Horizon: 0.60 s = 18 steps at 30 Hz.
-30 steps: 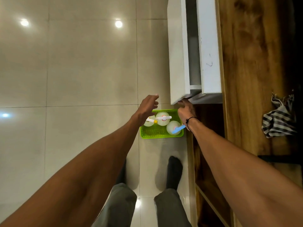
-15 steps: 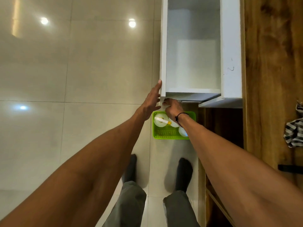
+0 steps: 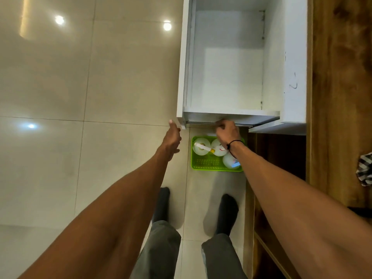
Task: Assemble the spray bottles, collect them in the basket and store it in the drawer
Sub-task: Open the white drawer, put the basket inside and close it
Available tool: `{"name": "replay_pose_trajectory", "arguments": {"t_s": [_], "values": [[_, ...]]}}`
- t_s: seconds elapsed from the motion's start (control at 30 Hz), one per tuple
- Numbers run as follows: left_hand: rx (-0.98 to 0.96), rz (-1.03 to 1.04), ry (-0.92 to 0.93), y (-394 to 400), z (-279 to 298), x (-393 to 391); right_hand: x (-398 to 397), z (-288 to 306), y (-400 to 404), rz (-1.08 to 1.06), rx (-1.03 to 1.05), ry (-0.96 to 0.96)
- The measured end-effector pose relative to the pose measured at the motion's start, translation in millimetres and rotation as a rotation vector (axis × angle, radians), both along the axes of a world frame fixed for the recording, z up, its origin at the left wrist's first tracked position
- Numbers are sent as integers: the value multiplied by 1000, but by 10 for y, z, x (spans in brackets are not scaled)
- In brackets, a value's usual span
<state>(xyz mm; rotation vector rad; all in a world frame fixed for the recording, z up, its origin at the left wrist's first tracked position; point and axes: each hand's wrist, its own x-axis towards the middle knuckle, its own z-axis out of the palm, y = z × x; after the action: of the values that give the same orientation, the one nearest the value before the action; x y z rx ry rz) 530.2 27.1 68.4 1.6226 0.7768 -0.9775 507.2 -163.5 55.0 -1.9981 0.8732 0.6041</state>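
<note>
Drawer [image 3: 227, 77] pulled out. Right hand [image 3: 228, 132] curled under its near edge; left hand [image 3: 173, 137] flat, fingers straight, beside the front corner. Basket [image 3: 203, 167] with bottles [image 3: 201, 147] on floor below.

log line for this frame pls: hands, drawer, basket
left hand: open, beside drawer front corner | right hand: curled under drawer's near edge | drawer: pulled open | basket: on floor, holds spray bottles

drawer [image 3: 227, 81] is pulled wide open with bare white bottom, loads of room to drop stuff in from above. its front edge hangs right over the green basket [image 3: 207, 168] on the floor [image 3: 80, 97], and the right hand [image 3: 228, 132] sits between them
</note>
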Motion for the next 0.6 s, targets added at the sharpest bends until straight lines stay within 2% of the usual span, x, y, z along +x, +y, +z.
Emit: {"name": "replay_pose_trajectory", "arguments": {"t_s": [0.1, 0.27, 0.47, 0.6], "values": [[-38, -23, 48, -88, -104, -185, -192, -47, -318, -117, -63, 30], [-57, -84, 77, -313, -273, -297, -496, -120, -757, -299, -37, 97], [73, -111, 95, -292, -741, -467, -670, -437, -1005, -344, 76, 248], [39, -134, 139, -320, -941, -588, -709, -716, -1047, -351, 192, 292]]}}
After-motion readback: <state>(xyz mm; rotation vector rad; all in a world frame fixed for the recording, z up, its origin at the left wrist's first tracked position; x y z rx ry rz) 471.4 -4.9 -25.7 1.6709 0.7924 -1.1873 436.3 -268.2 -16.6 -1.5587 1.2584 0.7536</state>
